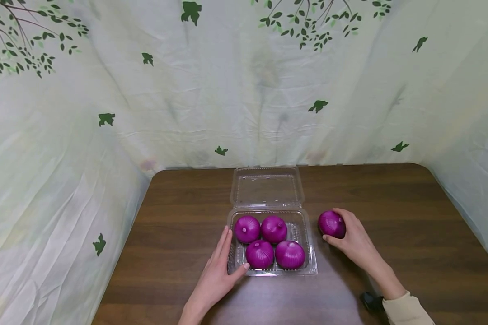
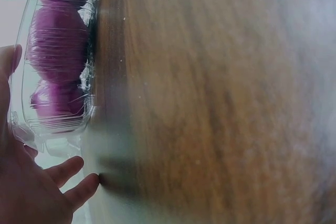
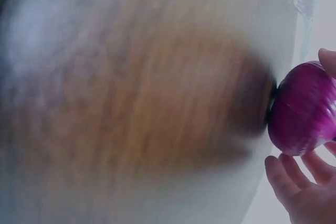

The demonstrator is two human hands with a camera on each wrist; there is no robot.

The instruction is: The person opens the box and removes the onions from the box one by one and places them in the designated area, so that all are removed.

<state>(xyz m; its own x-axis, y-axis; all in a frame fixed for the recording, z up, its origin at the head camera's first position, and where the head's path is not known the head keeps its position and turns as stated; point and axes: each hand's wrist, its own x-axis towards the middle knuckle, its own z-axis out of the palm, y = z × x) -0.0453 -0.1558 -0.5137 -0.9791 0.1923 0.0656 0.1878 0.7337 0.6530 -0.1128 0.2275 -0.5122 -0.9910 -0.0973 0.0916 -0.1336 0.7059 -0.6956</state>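
Observation:
A clear plastic clamshell container (image 1: 312, 266) lies with its lid (image 1: 267, 187) folded back, and several red onions (image 1: 290, 255) sit in its base. My left hand (image 1: 215, 275) rests at the container's near left corner, fingers fairly straight along the left side and thumb at the front rim. In the left wrist view, the onions (image 2: 58, 43) show through the ribbed wall. To the right of the container, my right hand (image 1: 355, 239) grips another red onion (image 1: 331, 224) between thumb and fingers. The right wrist view shows this onion (image 3: 302, 111) close against the tabletop, fingers (image 3: 281, 179) at its side.
The dark wood table (image 1: 179, 225) has rounded far corners. A pale cloth curtain (image 1: 244, 90) printed with leaves hangs behind it and along both sides. A black band (image 1: 372, 301) is on the right wrist, by a light sleeve (image 1: 408, 309).

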